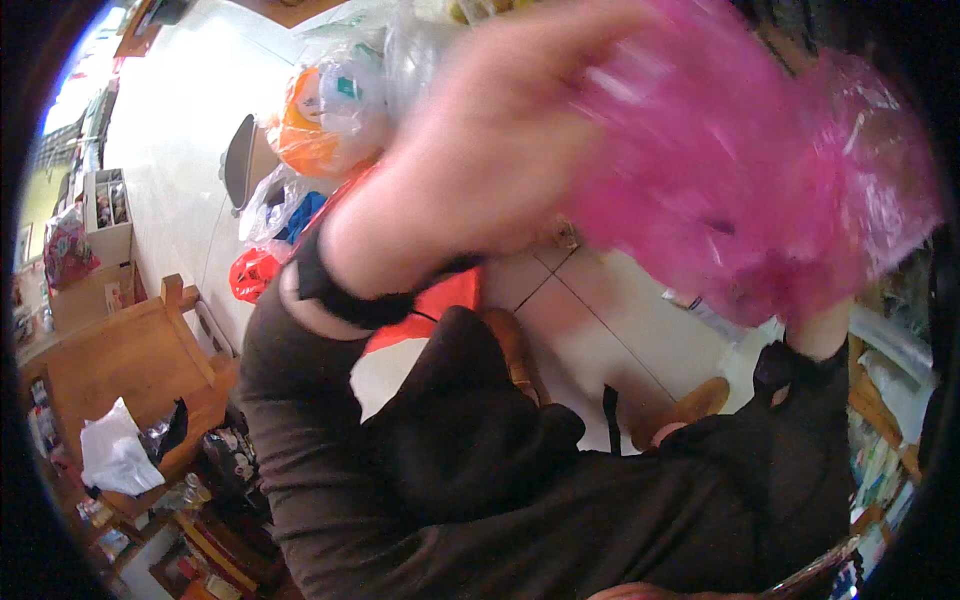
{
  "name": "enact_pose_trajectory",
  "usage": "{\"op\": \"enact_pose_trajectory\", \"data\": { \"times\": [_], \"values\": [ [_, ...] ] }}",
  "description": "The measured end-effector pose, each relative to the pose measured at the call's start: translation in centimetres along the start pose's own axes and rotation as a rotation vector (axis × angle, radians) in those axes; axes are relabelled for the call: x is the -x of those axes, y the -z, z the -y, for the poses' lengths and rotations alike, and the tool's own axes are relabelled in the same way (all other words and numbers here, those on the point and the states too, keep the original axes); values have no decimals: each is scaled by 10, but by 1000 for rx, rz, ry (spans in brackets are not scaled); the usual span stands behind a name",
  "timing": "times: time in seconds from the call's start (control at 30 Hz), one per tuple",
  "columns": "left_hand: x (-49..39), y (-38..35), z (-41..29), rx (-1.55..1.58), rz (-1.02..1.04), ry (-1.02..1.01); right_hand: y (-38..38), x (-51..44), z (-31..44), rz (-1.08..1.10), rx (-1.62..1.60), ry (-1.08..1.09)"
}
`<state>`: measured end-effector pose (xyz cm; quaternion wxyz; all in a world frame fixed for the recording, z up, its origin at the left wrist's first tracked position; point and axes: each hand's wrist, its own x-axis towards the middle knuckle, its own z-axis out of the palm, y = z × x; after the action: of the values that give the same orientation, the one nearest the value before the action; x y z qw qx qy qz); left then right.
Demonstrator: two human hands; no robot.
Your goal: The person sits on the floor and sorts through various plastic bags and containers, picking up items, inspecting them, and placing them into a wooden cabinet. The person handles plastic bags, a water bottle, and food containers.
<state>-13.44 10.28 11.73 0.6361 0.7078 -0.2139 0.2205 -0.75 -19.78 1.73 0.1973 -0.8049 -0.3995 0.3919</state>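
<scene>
A crumpled pink plastic bag (pixel 697 165) fills the upper right, blurred by motion. My left hand (pixel 536 120) grips its left side; the fingers are smeared and partly lost against the plastic. A dark band (pixel 360 300) circles the left forearm below the pushed-up sleeve. The right arm rises into the bag's lower edge, where only the wrist and a bit of my right hand (pixel 817 330) show. The bag covers the right fingers, so their hold cannot be told. A clearer, shiny part of plastic (pixel 881 157) bulges at the far right.
Filled plastic bags (pixel 330 112) and a red bag (pixel 253 274) lie on the tiled floor (pixel 172 97). Left stands a wooden piece of furniture (pixel 127 367) with a white plastic bag (pixel 120 450). Packed shelves (pixel 885 420) line the right. My brown shoes (pixel 694 405) are below.
</scene>
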Motion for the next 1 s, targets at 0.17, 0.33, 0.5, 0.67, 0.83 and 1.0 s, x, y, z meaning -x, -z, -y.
{"op": "enact_pose_trajectory", "data": {
  "times": [0.17, 0.33, 0.5, 0.67, 0.83, 1.0],
  "values": [
    [-7, -75, -7, 162, 241, -287, -8, 7, 27, 56, 17, 32],
    [35, -69, -19, 555, 860, 65, -37, 32, 57, 268, -19, 77],
    [110, 1, 64, 525, 763, 1009, -71, 45, 80, 608, 15, 99],
    [186, 18, 135, -881, 82, 974, -87, -2, 86, 583, 59, 121],
    [192, 4, 177, -979, 95, 838, -103, -139, 36, -340, -67, -130],
    [175, 24, 221, -1113, 587, 1189, -176, -235, 1, -393, -835, -500]
  ]
}}
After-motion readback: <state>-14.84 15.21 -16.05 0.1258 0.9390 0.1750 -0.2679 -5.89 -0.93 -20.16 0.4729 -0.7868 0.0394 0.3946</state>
